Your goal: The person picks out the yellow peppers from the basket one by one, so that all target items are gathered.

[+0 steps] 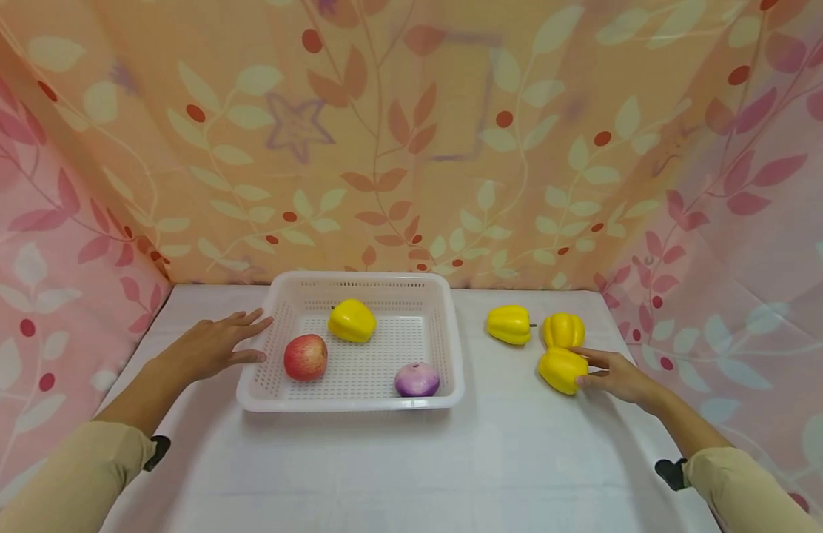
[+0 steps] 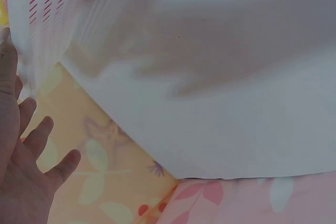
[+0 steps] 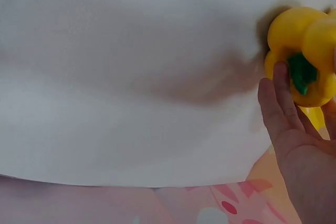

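My right hand (image 1: 618, 379) grips a yellow bell pepper (image 1: 562, 370), with the thumb on its near side and fingers over its far side. In the right wrist view, fingertips lie beside the green stem end (image 3: 302, 73) of that pepper. Right behind it sits another yellow bell pepper (image 1: 563, 330), and a third yellow bell pepper (image 1: 509, 325) lies to the left. My left hand (image 1: 215, 346) is at the left rim of a white plastic basket (image 1: 348, 403), fingers spread and fairly straight. That hand (image 2: 26, 156) shows beside the basket wall in the left wrist view, holding nothing.
Inside the basket are a red apple (image 1: 306, 357), a yellow bell pepper (image 1: 352, 320) and a purple onion (image 1: 417, 380). A white cloth covers the table (image 1: 358, 474). Patterned curtains (image 1: 398, 148) rise at the back and both sides.
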`<state>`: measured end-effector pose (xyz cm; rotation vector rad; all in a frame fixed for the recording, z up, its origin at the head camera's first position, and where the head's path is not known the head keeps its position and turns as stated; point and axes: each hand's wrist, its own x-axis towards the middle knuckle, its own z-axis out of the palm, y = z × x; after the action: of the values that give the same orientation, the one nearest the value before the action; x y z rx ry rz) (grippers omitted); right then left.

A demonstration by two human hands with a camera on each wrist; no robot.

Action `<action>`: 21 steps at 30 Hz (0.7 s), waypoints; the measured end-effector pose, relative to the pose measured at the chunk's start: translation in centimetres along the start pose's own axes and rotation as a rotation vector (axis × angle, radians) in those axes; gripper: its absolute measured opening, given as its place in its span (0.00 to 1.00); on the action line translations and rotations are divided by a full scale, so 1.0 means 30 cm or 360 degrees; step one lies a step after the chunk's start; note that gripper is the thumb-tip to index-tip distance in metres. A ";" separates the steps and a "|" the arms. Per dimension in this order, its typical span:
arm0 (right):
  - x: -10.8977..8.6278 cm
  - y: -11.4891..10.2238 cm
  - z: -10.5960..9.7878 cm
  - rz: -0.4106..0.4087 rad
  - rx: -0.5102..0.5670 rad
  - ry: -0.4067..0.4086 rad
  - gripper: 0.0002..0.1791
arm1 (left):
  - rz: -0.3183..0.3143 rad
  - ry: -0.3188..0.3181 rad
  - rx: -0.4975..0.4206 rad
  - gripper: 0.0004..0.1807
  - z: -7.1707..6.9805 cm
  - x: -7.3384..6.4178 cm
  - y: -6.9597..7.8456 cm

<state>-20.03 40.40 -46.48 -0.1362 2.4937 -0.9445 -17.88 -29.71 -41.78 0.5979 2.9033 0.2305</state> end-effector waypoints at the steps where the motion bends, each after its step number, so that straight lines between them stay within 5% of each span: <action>1: -0.001 -0.003 0.002 0.0017 0.0027 0.0000 0.46 | -0.0001 0.0001 0.0002 0.44 0.001 0.000 -0.002; 21: -0.006 -0.038 -0.019 -0.0043 -0.0072 -0.0054 0.44 | -0.0003 -0.0006 -0.0015 0.42 -0.001 -0.008 0.007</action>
<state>-20.21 39.92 -45.31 -0.1992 2.4886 -0.8892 -17.58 -29.63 -41.67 0.5930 2.8977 0.2423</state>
